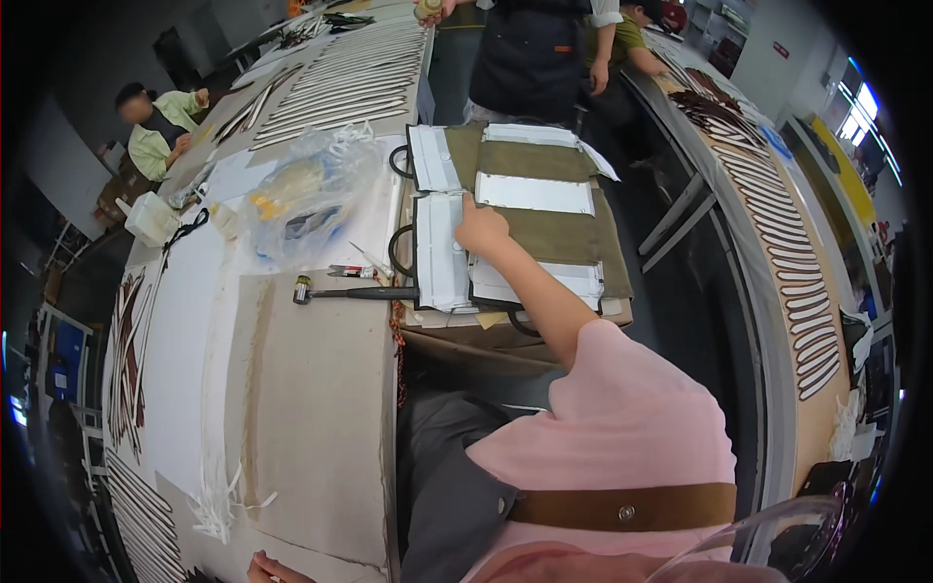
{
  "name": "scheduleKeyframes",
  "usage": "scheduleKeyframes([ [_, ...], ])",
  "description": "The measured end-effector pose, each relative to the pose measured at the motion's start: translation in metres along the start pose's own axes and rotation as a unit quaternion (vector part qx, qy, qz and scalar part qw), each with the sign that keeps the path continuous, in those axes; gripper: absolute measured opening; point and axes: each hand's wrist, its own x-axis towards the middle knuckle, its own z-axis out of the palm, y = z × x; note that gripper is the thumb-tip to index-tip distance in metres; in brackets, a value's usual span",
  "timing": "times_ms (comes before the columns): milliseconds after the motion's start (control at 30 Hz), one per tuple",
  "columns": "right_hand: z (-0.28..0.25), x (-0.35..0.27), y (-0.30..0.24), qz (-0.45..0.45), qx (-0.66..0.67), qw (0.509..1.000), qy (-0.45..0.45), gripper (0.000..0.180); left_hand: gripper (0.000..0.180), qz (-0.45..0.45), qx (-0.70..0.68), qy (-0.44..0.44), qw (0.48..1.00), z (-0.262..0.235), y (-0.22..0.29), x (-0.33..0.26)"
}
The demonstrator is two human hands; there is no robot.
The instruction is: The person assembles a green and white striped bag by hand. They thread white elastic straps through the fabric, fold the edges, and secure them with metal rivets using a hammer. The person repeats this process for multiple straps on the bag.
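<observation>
Along the tabletop's (321, 389) right edge lay the olive-and-white panel (544, 233), partly covered by the right hand (481, 231). That hand's index finger stretched out on a white strip; the others curled, and whether they pinched anything could not be told. The left hand (279, 569) was cut off below, its grip unreadable. Three black loops (391, 251) edged the panel, one half-hidden; one hammer (360, 292) reached its left side, near one clear sack (311, 199) with indistinct contents.
</observation>
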Motion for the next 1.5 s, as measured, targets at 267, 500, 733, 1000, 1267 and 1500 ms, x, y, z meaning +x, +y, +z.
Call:
scheduleKeyframes([
  [267, -0.006, -0.017, -0.004, -0.048, -0.068, 0.996, -0.016, 0.083, 0.020, 0.128, 0.224, -0.137, 0.956, -0.066, 0.069, -0.001],
  [500, -0.018, -0.001, 0.018, -0.050, -0.045, 0.998, 0.010, 0.059, 0.021, 0.044, 0.179, -0.151, 0.971, -0.073, 0.047, -0.002],
  [733, -0.138, 0.033, 0.067, -0.139, 0.322, 0.890, 0.293, 0.031, 0.024, -0.159, 0.054, -0.138, 0.976, -0.086, 0.030, 0.002],
  [1000, -0.286, -0.191, -0.063, -0.494, 0.364, 0.781, 0.114, 0.026, 0.045, -0.408, -0.511, -0.315, 0.688, -0.023, 0.115, -0.042],
  [1267, -0.211, -0.256, -0.175, -0.882, 0.011, 0.419, -0.214, 0.033, 0.084, -0.484, -0.650, -0.223, 0.542, 0.005, 0.116, -0.053],
  [1500, -0.105, -0.250, -0.190, -0.835, 0.030, 0.495, -0.240, 0.036, 0.060, -0.508, -0.303, 0.027, 0.805, -0.038, 0.073, -0.088],
])
